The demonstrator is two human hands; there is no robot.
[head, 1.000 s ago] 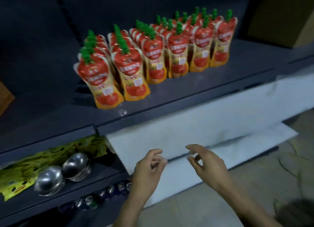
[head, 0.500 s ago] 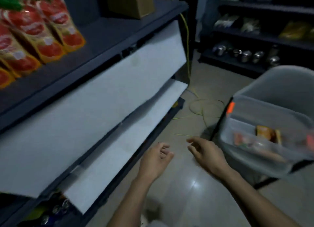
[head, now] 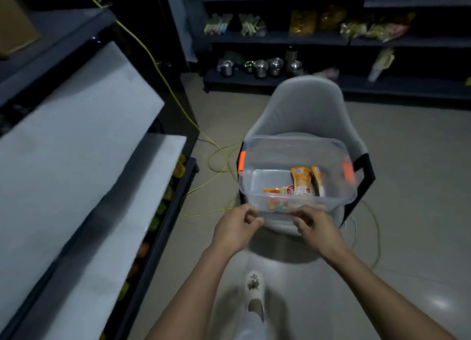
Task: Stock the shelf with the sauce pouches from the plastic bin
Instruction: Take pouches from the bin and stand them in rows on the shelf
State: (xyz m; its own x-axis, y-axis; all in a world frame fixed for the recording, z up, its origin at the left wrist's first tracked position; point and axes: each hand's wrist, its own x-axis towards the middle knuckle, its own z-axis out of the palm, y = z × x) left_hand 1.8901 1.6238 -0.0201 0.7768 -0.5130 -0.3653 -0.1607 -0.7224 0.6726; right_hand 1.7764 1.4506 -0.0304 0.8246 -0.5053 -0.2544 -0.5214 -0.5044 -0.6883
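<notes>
Head view looks down on a clear plastic bin (head: 295, 146), a rounded rectangle with thin, glossy, see-through walls and an orange latch (head: 241, 162) on each short side. It sits on the seat of a smooth grey shell chair (head: 305, 105) with a curved back and a dark frame.

A few sauce pouches (head: 302, 184) lie in the bin's right half. They are flat, shiny, orange-yellow packs with red print, two lying lengthwise and one crosswise. More colour shows blurred through the near wall.

The left hand (head: 235, 228) hangs just in front of the bin's near left corner, its fingers loosely curled inward with the thumb close to the forefinger, gripping nothing. The right hand (head: 316, 227) is beside it at the near wall, fingers also bent and relaxed, holding nothing. Whether its fingertips touch the plastic, I cannot tell.

On the left runs the dark metal shelf (head: 58, 33), with a brown cardboard box (head: 15, 21) on its top board. Matte white sheets (head: 63, 135) slant over its lower tiers.

A thin yellow cable (head: 158, 67) drops past the shelf post and loops over the polished grey floor (head: 407, 186) around the chair. Across the aisle, dark shelving (head: 280, 37) carries crinkled packets and a row of round steel pots (head: 260, 67). A pale slipper (head: 253, 285) shows between the forearms.
</notes>
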